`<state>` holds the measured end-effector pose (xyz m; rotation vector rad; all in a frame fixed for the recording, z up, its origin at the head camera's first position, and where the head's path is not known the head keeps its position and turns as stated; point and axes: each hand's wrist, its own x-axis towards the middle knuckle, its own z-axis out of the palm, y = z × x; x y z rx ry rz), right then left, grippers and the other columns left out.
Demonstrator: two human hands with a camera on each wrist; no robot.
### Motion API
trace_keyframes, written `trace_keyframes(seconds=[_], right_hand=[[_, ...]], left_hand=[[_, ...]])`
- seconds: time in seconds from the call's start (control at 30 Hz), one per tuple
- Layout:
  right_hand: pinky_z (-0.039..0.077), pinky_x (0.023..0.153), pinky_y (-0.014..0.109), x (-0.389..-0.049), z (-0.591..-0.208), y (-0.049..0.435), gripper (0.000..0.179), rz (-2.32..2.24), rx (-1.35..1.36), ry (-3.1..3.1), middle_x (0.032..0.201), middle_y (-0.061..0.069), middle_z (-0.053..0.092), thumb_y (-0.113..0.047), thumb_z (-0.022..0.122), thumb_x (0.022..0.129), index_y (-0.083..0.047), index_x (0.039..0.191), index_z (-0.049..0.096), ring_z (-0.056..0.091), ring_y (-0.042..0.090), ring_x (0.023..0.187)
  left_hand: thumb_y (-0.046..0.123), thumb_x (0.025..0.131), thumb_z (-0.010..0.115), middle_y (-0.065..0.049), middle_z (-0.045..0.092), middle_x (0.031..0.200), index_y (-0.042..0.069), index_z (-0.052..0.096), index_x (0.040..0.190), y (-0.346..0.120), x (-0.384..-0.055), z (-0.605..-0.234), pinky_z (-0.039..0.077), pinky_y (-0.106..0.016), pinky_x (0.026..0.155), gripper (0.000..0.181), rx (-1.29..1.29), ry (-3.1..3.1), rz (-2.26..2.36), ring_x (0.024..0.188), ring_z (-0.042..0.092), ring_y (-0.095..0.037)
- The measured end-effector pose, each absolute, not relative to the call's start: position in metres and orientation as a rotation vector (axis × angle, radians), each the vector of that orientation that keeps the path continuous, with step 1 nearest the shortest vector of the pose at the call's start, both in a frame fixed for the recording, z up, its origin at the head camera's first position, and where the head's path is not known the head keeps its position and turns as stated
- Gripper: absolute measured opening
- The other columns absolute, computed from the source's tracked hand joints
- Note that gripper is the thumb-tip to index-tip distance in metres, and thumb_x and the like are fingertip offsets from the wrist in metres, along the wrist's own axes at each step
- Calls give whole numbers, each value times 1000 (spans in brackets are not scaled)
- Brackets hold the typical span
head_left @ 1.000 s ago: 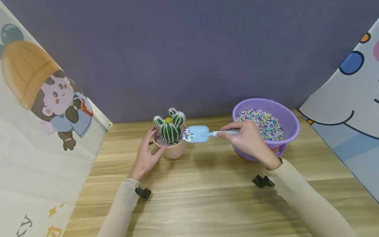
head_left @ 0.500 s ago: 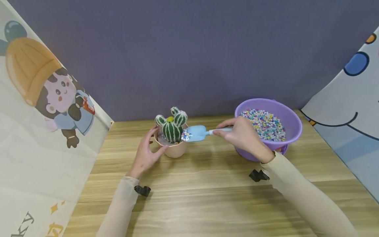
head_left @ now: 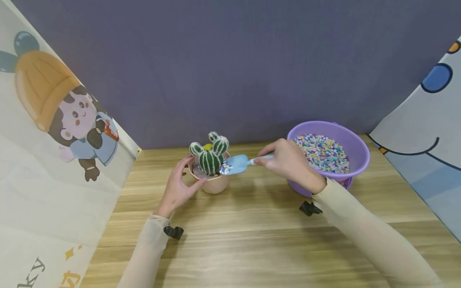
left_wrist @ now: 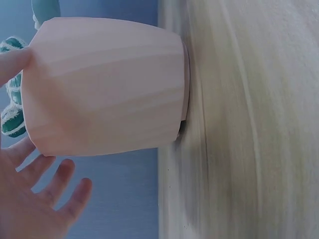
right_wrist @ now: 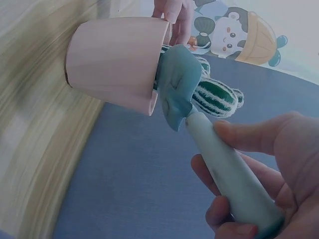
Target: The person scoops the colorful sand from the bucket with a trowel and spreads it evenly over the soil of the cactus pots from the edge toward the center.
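Note:
A pale pink flowerpot (head_left: 215, 185) holds a knitted-looking green cactus (head_left: 210, 162) with white stripes. My left hand (head_left: 177, 191) steadies the pot at its rim, thumb on the near side; in the left wrist view several fingers spread free below. My right hand (head_left: 288, 159) grips the pale handle of a light-blue toy trowel (head_left: 238, 164). Small coloured beads (head_left: 225, 168) lie at the blade's tip, which overlaps the pot's right rim beside the cactus. In the right wrist view, the tilted blade (right_wrist: 180, 82) shows its underside and hides part of the cactus.
A purple bucket (head_left: 356, 154) stands right of the pot, with many coloured beads (head_left: 324, 154) inside, close behind my right hand. Both stand on a wood-grain table (head_left: 230, 244). A dark grey panel (head_left: 230, 72) rises at the back, and printed cartoon sheets flank both sides.
My right hand has moved left, away from the bucket, and the trowel has tipped further toward the pot. The left hand stays at the rim. The camera view has shifted slightly.

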<state>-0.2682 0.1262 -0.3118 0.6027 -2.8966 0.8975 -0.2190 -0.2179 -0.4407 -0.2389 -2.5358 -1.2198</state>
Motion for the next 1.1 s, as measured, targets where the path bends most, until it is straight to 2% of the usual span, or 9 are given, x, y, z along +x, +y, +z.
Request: trace_keyframes(seconds=[0.17,0.37,0.57,0.73,0.9,1.1], right_hand=[[48,55,31,-268,-305,121,18,828,636,-2899,90,-4,83,-39,87,85,-24,95,88,67,13,67],[41,47,30,-270,-298,116,15,756,694,-2883,85,-4,82,-37,87,85,-23,92,88,57,12,58],[37,46,30,-270,-294,114,13,710,717,-2888,79,-6,80,-36,87,86,-24,91,88,51,11,55],[35,46,29,-269,-291,112,14,693,731,-2913,74,-8,76,-37,87,86,-25,93,88,48,11,54],[35,46,29,-269,-290,112,15,695,730,-2924,72,-9,75,-38,88,85,-24,92,88,46,11,54],[36,48,30,-269,-288,111,14,697,725,-2936,77,-8,77,-37,88,84,-25,92,88,49,12,56]], left_hand=[[36,83,90,-15,49,160,9,46,158,-216,-219,-439,51,-61,109,91,-203,-2556,-1178,143,50,-36],[45,80,92,-15,49,155,10,44,159,-211,-216,-433,50,-60,112,98,-119,-2612,-1145,139,51,-35],[59,76,91,-15,45,158,11,43,159,-207,-215,-426,40,-64,122,107,-54,-2686,-1095,146,47,-37],[55,78,91,-14,40,167,14,39,162,-212,-219,-424,32,-66,127,108,-126,-2703,-1105,154,39,-39],[49,81,90,-11,42,169,21,36,166,-218,-224,-425,33,-67,126,104,-226,-2713,-1129,155,39,-39],[52,81,90,-12,43,168,16,38,164,-217,-222,-424,32,-66,126,104,-220,-2722,-1116,154,40,-39]])
